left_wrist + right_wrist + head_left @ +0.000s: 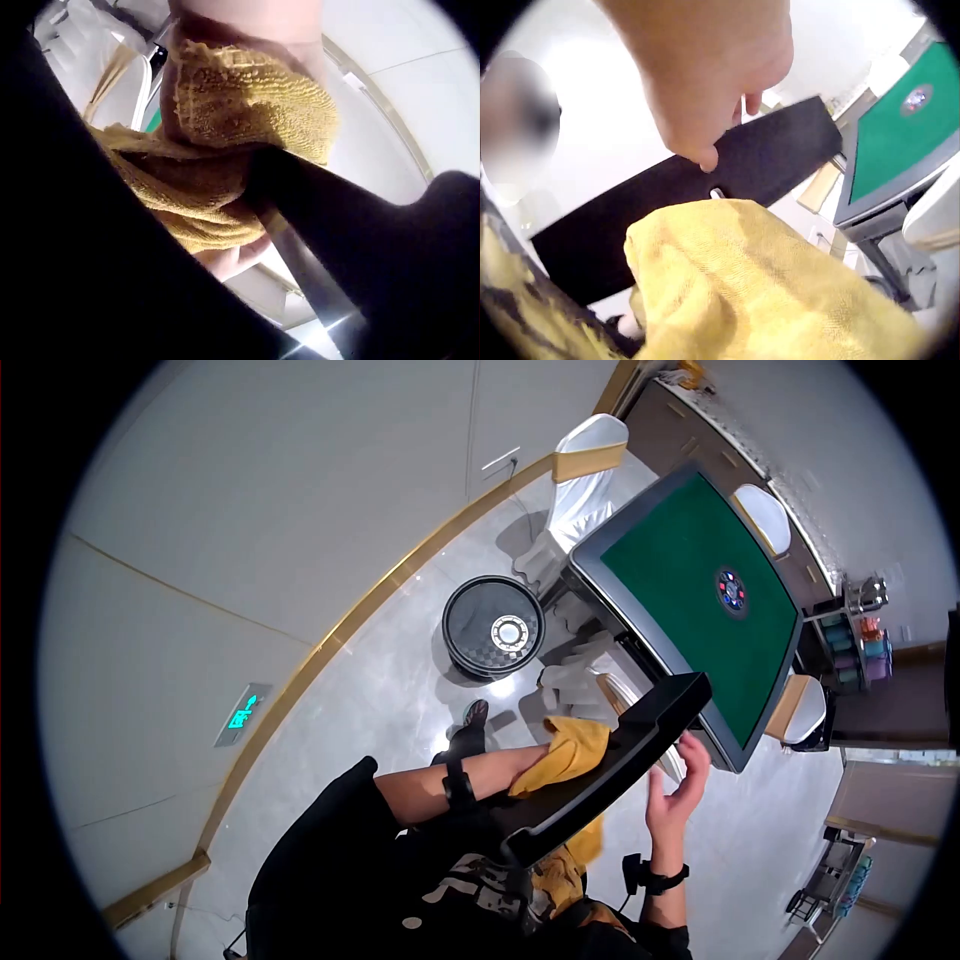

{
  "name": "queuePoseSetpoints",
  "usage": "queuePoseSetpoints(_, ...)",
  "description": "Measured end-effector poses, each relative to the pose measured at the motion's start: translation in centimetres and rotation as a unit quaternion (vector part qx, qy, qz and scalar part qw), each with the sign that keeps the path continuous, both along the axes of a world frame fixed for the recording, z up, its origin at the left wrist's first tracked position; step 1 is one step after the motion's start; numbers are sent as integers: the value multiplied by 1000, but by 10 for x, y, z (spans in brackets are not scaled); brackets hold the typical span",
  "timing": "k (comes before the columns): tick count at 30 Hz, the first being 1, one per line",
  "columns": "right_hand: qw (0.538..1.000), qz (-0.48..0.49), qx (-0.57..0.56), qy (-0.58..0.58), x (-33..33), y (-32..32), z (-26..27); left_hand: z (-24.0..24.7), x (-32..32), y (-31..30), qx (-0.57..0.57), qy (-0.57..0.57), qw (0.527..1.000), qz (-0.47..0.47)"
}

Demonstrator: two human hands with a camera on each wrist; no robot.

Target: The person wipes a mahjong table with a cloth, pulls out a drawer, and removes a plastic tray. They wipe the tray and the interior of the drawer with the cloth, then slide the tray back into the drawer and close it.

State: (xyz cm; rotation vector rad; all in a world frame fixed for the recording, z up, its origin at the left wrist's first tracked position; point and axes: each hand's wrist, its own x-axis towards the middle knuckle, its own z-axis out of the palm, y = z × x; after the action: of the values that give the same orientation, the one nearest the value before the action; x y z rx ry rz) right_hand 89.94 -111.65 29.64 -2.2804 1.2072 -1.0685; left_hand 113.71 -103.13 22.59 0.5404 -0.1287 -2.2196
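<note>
A long black tray-like piece (600,780) with raised edges is held at a slant in front of the body. My left hand is mostly hidden under a yellow cloth (567,753), which lies against the inner side of the black piece. In the left wrist view, the cloth (255,97) wraps over the hand, bunched at a black edge. My right hand (680,790) grips the outer edge; the right wrist view shows its thumb (708,157) on the black face and the other fingers behind. More yellow fabric (742,277) hangs below the piece there.
Beyond stands a table with a green top (700,580), with white chairs (590,470) around it. A round black bin-like container (480,625) stands on the floor ahead. The pale wall (270,490) runs along the left. Cabinets (680,435) line the far side.
</note>
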Motion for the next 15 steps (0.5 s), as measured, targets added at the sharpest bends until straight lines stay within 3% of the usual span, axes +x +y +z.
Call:
queuePoseSetpoints(1,990,-54,69,-112,-17,6,-20,4,-4,14,-14,-10,1000,3)
queuePoseSetpoints(2,955,-104,210,-183,-40,7,-39,5,-13,25,-28,-17,999,3)
queuePoseSetpoints(3,879,-78,340,-326,-60,10,-66,4,-24,36,-42,-49,998,-15)
queuePoseSetpoints(4,764,-48,452,-457,-79,14,-81,3,-40,49,-54,-79,995,-36)
queuePoseSetpoints(6,706,179,485,-484,-73,47,-54,25,-70,65,23,-115,988,-100)
queuePoseSetpoints(7,662,202,485,-535,-79,66,-62,17,-86,77,-50,-185,978,-87)
queuePoseSetpoints(8,611,222,482,-587,-89,86,-72,20,-98,94,-52,-153,984,-77)
queuePoseSetpoints(10,642,199,432,-602,-120,111,-95,36,-120,126,-43,-94,993,-61)
queuePoseSetpoints(12,603,114,442,-654,-161,151,-88,11,-136,145,-227,-8,972,-68)
queuePoseSetpoints(13,610,111,393,-679,-180,166,-88,4,-139,152,-168,-14,981,-93)
queuePoseSetpoints(14,610,-5,396,-687,-202,185,-89,-6,-138,156,-114,-22,987,-113)
queuePoseSetpoints(15,625,-13,370,-687,-223,199,-86,2,-131,168,-129,-116,982,-76)
